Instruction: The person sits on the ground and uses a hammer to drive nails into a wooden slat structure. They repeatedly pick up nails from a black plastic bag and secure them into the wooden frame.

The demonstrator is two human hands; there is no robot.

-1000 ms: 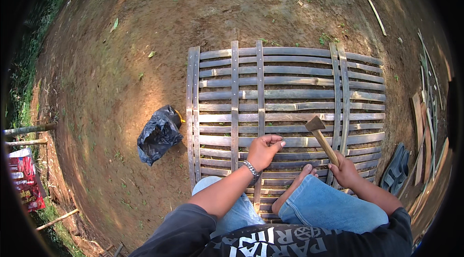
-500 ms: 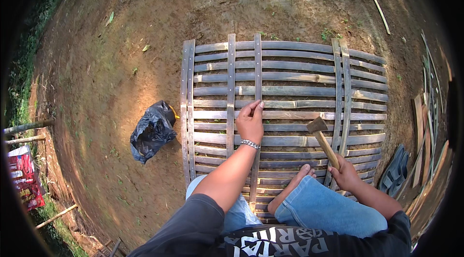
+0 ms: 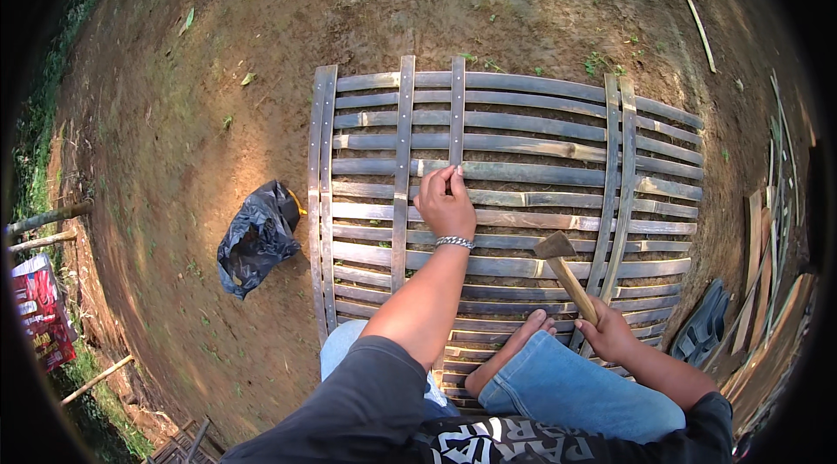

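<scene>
Held the left hand (image 3: pixel 448 208) over the slatted bamboo panel (image 3: pixel 523 172), back upward, fingers bent, with thumb and forefinger tips close together at the inner single strip (image 3: pixel 458 115); could not tell whether gripping anything small. Wore a chain bracelet (image 3: pixel 455 242) on that wrist. Had the right hand (image 3: pixel 607 332) wrapped around the wooden handle of a hammer-like tool (image 3: pixel 570 281), toward the panel's near right corner.

Found the inner single strip right at the left fingertips, nearer to that hand and well left of the other, its long axis running from the far edge toward the near edge. Saw the tool's head to the right and near side of the left hand, apart from it, the handle slanting toward the far left corner.

Counted one tool and six lengthwise strips (image 3: pixel 404 133): two along the left edge, two singles, two toward the right edge. Could not surely count the cross slats (image 3: pixel 540 126). Noted one black plastic bag (image 3: pixel 272 211) beyond the left edge, one pair of dark shoes (image 3: pixel 702 324) beyond the right edge, and one pale stick (image 3: pixel 700 35) past the far right corner.
</scene>
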